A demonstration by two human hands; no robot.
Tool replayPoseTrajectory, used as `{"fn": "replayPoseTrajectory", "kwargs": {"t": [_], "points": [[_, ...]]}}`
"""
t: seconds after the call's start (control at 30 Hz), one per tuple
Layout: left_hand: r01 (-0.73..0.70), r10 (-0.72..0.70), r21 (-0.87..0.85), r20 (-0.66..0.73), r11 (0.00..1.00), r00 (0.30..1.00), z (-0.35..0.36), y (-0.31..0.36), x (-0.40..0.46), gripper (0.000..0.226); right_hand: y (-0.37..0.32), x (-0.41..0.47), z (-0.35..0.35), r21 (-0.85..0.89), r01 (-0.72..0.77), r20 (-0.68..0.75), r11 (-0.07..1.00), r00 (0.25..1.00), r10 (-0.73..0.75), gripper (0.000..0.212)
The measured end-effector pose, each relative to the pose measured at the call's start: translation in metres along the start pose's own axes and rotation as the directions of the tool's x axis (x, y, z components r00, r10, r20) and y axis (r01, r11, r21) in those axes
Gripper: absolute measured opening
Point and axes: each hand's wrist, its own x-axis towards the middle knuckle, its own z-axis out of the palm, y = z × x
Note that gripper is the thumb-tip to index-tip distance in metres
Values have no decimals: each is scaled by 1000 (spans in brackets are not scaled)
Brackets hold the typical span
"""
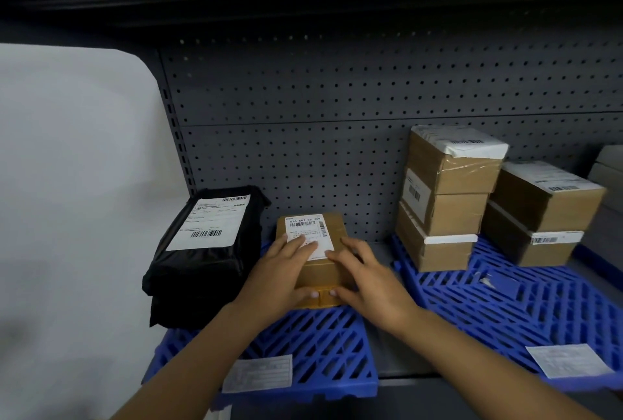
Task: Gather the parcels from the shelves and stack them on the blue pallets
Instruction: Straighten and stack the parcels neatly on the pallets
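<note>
— How do the hands lie?

— Both reach forward onto the small brown parcel (313,256). The left hand (281,273) rests on its top left part, with fingers straight and slightly spread over the white label (308,234), and the thumb against the near edge. The right hand (364,276) mirrors it on the right side: fingers straight, a little apart, lying flat on the top, thumb at the near edge. The two thumbs almost meet. Both forearms are bare.

— And where is this parcel?

— It lies flat on the left blue pallet (323,349), near the back. Just beside it on the left is a black plastic parcel (205,254) with a white label, on the same pallet.

— What is on the right?

— A second blue pallet (526,305), apart from the first by a narrow gap. On it stand a pile of three brown boxes (445,204) and next to it a pile of two brown boxes (542,217).

— And the room?

— Behind everything there is a dark grey perforated back panel (337,116), with a dark shelf above. On the left is a plain white wall (74,183). A paper label is stuck on the front of each pallet.
</note>
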Motion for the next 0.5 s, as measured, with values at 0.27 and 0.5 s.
{"fn": "replayPoseTrajectory", "kwargs": {"t": [0.27,0.5], "points": [[70,-78,-165,-46,984,996,14,1,-10,81,-4,-6,1,18,-30,-17,999,999,31,54],[5,-62,-332,-162,943,985,17,-2,-21,76,1,-20,6,-6,-13,-22,1000,1000,12,59]]}}
